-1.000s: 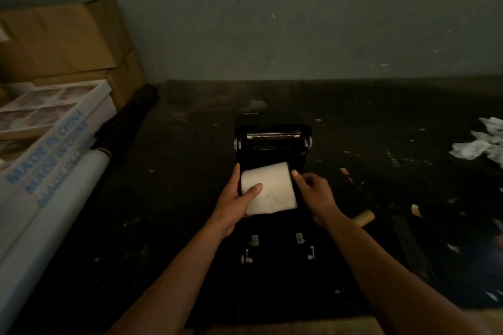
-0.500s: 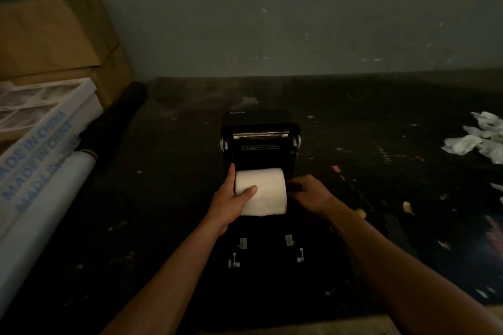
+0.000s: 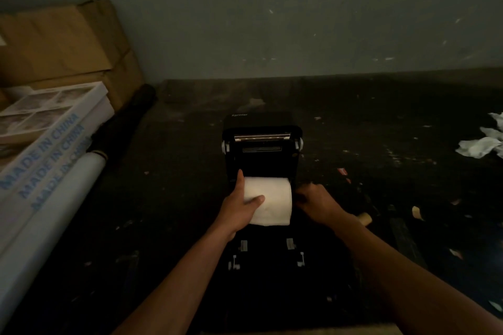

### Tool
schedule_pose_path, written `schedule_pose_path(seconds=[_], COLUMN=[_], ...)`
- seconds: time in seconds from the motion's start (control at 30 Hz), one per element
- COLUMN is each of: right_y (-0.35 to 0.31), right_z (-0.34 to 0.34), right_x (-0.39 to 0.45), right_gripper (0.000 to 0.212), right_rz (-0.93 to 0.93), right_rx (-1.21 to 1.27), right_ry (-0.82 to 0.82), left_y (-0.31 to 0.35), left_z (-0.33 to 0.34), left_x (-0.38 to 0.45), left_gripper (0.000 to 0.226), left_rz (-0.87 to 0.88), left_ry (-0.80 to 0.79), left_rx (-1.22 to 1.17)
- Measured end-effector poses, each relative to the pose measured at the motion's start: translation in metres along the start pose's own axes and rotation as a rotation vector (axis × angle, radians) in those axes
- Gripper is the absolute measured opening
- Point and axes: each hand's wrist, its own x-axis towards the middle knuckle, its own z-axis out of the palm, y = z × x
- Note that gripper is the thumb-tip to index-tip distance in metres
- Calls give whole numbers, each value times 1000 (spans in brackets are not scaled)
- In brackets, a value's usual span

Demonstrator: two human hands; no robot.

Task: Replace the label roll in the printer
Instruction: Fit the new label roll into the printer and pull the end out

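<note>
White label roll gripped by left hand in open black printer, right hand beside it, grip unclear, boxes far left, crumpled paper right on dark counter.

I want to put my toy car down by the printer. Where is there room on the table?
Bare dark table lies between the printer and the white tube on the left. Another patch runs behind the printer up to the wall. The right edge is crowded with crumpled paper and scraps.

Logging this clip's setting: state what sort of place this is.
Probably a storeroom or packing area: stacked cardboard boxes, cartons printed MADE IN CHINA, and a label printer on a dark, scrap-littered surface.
</note>
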Motion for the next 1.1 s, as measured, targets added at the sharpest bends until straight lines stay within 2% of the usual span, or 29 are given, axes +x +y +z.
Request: schedule_pose_path(seconds=[0.37, 0.83, 0.97, 1.1], right_y=[4, -10, -8, -5], right_z=[12, 20, 21, 21], right_x=[2, -9, -13, -24], right_gripper=[28, 30, 26, 21], right_rz=[-77, 52, 114, 208], right_rx=[-60, -116, 8, 260], right_ry=[41, 54, 94, 229], left_y=[-4, 2, 1, -7], left_z=[-1, -1, 2, -1], left_x=[-1, -7, -10, -13], left_gripper=[88, 88, 90, 90], left_rz=[-60, -64, -61, -41], left_ry=[-26, -60, -48, 25], left_rx=[74, 213, 149, 59])
